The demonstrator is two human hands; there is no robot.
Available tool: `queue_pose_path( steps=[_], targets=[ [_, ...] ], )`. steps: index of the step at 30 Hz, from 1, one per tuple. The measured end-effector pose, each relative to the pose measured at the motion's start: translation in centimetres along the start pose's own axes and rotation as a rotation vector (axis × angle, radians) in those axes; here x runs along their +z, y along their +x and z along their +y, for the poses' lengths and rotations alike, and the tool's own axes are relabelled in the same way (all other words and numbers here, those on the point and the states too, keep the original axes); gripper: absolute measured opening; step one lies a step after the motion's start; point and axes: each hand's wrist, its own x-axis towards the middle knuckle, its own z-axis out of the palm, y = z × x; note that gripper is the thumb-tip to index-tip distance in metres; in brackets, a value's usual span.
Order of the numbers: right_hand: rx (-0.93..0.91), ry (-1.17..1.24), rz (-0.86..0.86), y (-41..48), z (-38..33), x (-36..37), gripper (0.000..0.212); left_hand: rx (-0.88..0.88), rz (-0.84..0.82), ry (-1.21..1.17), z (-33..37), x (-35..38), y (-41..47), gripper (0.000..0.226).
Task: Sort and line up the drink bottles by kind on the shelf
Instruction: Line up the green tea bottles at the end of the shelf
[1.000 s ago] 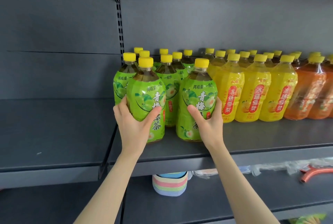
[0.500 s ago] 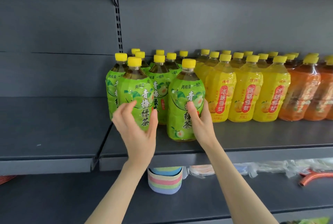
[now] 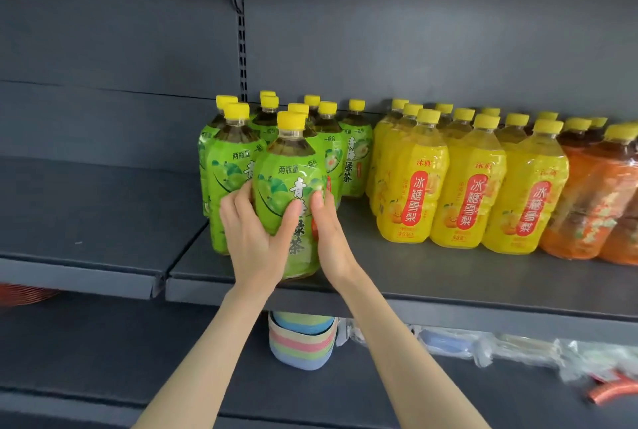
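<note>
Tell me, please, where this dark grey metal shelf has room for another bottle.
Bare: the shelf board left of the green plastic tea bottles; a patch between the front green bottle and the yellow plastic bottles; the strip before those. Crowded: the green cluster, where left hand and right hand hold that front bottle.

We're on the dark grey shelf (image 3: 448,276): green tea bottles (image 3: 355,152) crowd in at nine o'clock, yellow pear-drink bottles (image 3: 473,194) stand in rows toward three, orange-label bottles (image 3: 587,207) touching them, further out at three.
</note>
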Motion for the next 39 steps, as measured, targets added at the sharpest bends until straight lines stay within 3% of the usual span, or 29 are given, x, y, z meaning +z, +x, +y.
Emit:
queue_pose_path(
  steps=[3, 8, 19, 35, 39],
  targets=[
    [0.029, -0.02, 0.006, 0.8, -0.2, -0.2, 0.095, -0.006, 0.01, 0.011, -0.7, -0.3, 0.7, 0.081],
    [-0.079, -0.061, 0.321, 2.3, -1.8, -3.0, 0.056, -0.002, 0.02, 0.034, -1.4, -0.2, 1.7, 0.092],
    [-0.023, -0.034, 0.348, 10.3, -0.7, -5.1, 0.082, -0.037, 0.023, 0.06, -1.9, 0.6, 1.8, 0.088],
    [-0.07, -0.281, 0.56, 8.8, 0.2, -7.1, 0.058, -0.013, 0.03, 0.094, -2.0, 0.8, 1.8, 0.094],
    [-0.102, -0.328, 0.574, 8.2, 0.0, -6.7, 0.068, -0.004, 0.033, 0.121, -2.0, 0.8, 1.7, 0.093]
  ],
)
